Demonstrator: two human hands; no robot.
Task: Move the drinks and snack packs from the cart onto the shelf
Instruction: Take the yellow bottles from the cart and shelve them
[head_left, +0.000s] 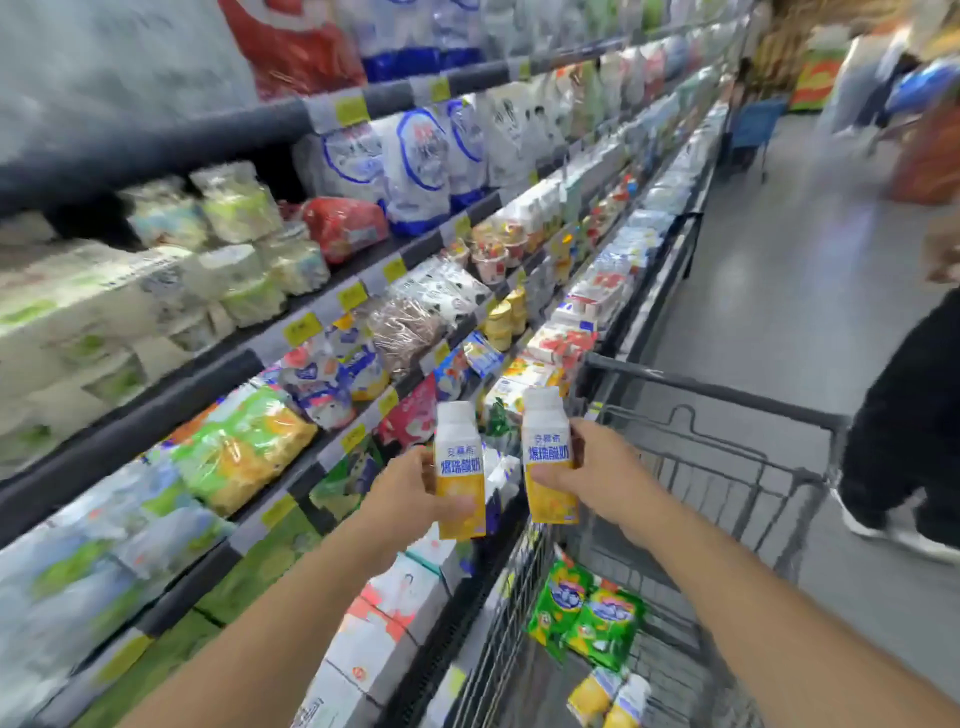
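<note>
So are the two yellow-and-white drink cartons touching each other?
Apart. The head view shows the left yellow-and-white drink carton and the right yellow-and-white drink carton with shelf goods visible in the gap between them.

You have one view only, worn on your head; it looks forward and steeply down along the aisle, tilted; the shelf (322, 322) fills the left, the cart (717, 467) sits close at lower right; your forearms enter from the bottom edge.

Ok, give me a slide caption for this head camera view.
Each hand, left and right, holds a yellow drink carton between cart and shelf.
</note>
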